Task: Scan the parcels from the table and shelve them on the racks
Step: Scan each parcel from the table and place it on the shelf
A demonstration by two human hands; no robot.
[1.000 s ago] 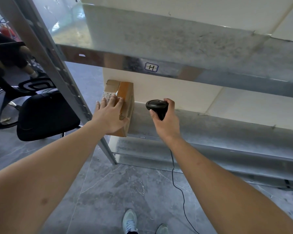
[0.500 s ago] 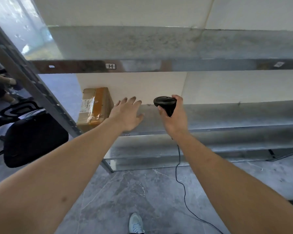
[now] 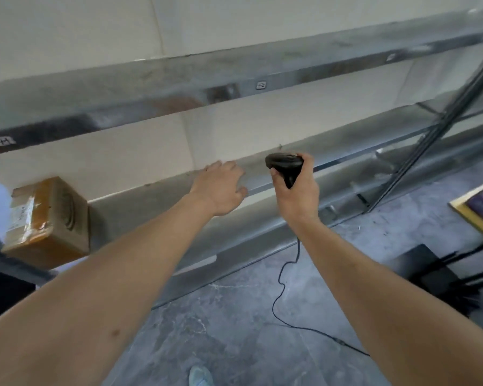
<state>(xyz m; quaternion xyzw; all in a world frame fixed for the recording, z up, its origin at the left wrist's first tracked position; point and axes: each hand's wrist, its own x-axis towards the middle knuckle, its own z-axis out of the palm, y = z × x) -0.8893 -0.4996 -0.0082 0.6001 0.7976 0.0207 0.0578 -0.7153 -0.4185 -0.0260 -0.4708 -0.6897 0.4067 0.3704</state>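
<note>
A brown cardboard parcel with tape and a white label stands at the left end of the middle metal rack shelf. My left hand hovers in front of that shelf, well to the right of the parcel, fingers loosely spread and holding nothing. My right hand grips the handle of a black corded barcode scanner, its head pointing up and left. The scanner's cable hangs down to the floor.
The steel rack has an upper shelf and a lower one, with an upright post at right. A black chair and a table edge with items sit at right. Grey tiled floor lies below, my shoe on it.
My left hand let go of the parcel and moved right, away from it. The view swung to the right along the rack; the scanner stays gripped in my right hand.
</note>
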